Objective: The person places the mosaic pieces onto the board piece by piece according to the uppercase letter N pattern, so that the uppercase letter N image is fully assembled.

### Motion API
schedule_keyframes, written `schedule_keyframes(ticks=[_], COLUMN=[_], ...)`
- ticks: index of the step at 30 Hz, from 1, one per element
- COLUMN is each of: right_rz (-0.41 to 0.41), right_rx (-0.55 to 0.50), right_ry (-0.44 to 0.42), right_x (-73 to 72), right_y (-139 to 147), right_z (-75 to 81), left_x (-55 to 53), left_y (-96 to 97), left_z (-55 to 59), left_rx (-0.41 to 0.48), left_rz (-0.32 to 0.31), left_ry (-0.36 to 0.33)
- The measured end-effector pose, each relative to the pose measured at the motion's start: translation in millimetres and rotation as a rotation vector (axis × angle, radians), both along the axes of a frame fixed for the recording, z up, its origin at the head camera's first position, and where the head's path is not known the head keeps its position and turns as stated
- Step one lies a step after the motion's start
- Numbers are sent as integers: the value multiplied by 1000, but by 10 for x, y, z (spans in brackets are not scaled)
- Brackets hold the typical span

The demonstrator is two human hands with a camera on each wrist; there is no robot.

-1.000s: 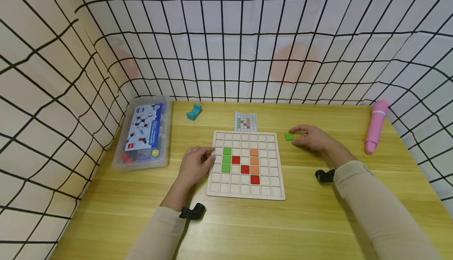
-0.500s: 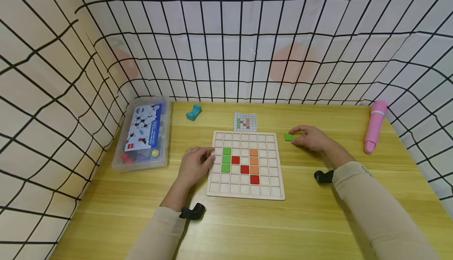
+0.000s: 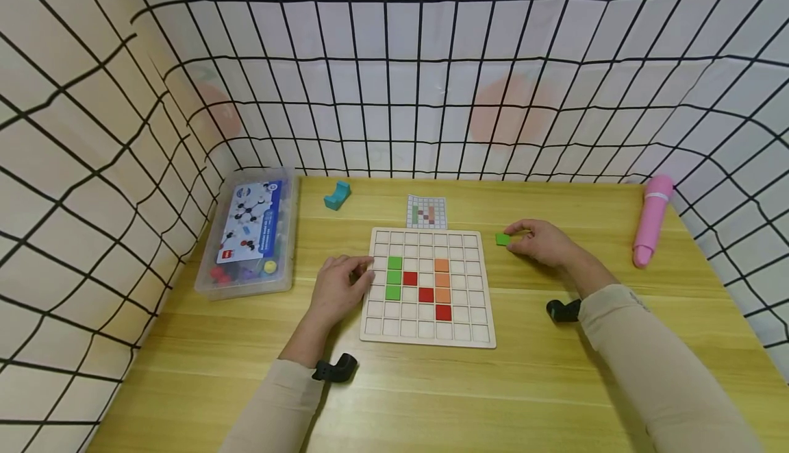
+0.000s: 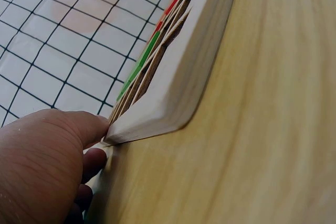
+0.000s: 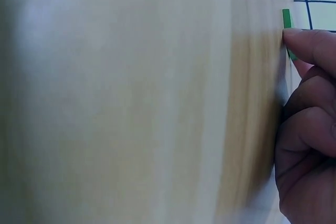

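Note:
On the table lies a wooden grid board [image 3: 462, 329] of square cells. Green tiles [image 3: 394, 277] form a column at its left, red tiles [image 3: 427, 295] step down diagonally, and orange tiles [image 3: 442, 280] make another column. My left hand [image 3: 335, 288] rests at the board's left edge, its thumb and index finger touching the rim; the left wrist view has the thumb [image 4: 84, 124] against the board's corner. To the right of the board, my right hand [image 3: 542, 240] pinches a loose green tile [image 3: 503, 239] between thumb and index finger. In the right wrist view the thumb partly covers this tile [image 5: 286, 18].
A small printed grid card [image 3: 427, 212] lies just behind the board. At the left stands a clear plastic box [image 3: 246, 234] with colourful pieces inside. A blue curved block [image 3: 337, 195] sits at the back, a pink cylindrical object [image 3: 655, 220] far right. Black netting [image 3: 422, 105] surrounds the table.

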State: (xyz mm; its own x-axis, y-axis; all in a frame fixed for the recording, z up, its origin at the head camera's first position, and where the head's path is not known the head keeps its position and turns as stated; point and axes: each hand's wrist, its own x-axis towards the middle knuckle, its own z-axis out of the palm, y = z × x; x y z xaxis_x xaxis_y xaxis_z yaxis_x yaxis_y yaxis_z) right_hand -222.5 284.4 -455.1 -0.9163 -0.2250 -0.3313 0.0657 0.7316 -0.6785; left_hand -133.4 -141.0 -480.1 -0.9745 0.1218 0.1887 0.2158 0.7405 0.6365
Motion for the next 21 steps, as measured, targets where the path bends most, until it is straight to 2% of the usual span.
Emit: schedule_keyframes(ticks=[11,21], right_rz=[-2,-4], right_rx=[15,-2], right_ry=[74,106], right_x=[97,296], right_y=[0,-62], right_z=[-1,23], left_x=[5,0], left_y=[1,1], left_z=[7,5], left_rx=[3,2], left_rz=[2,-5], left_ry=[4,16])
